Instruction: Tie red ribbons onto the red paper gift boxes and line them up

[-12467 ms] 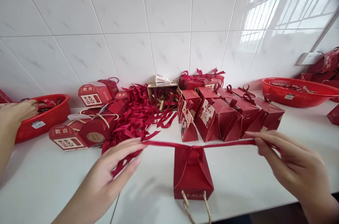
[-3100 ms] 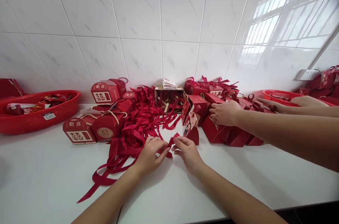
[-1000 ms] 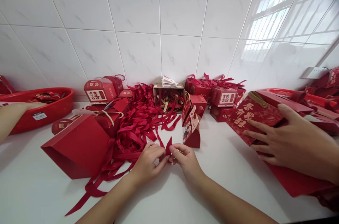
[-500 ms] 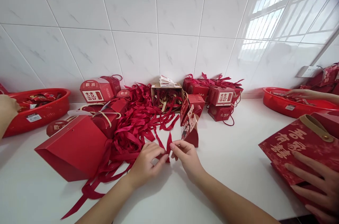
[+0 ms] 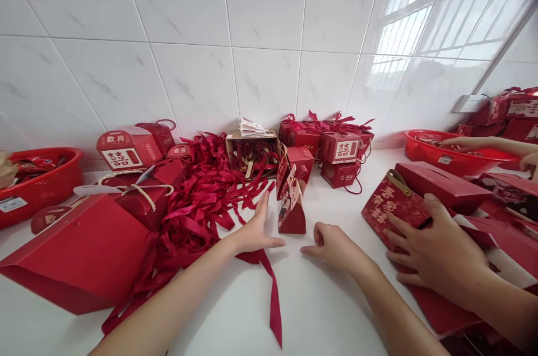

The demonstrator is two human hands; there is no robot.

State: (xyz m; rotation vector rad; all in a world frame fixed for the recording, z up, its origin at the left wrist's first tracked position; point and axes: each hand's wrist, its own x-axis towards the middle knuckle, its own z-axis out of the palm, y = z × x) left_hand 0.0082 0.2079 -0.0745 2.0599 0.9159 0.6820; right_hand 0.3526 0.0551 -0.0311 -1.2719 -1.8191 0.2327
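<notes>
My left hand (image 5: 257,231) has its fingers stretched out and the thumb apart, and nothing in it. Close by its fingertips stands a small red gift box (image 5: 293,207) with a printed front. Under that hand a dark red ribbon (image 5: 274,300) trails over the white tabletop towards me. To the right of the small box, my right hand (image 5: 338,246) hovers with fingers partly curled and the thumb held away from them; no object shows in it. A heap of red ribbons (image 5: 197,199) spreads to the left of my left hand.
A large red box (image 5: 79,249) lies at the left. Behind stand a carton (image 5: 252,160) of ribbons and stacked red boxes (image 5: 342,148). Red basins (image 5: 42,188) flank the table. At the right, another person's hand (image 5: 445,249) rests on red boxes (image 5: 390,204).
Both hands have let go of the ribbon they pinched and moved apart. The ribbon now lies on the table. My view has turned to the right, showing more boxes there.
</notes>
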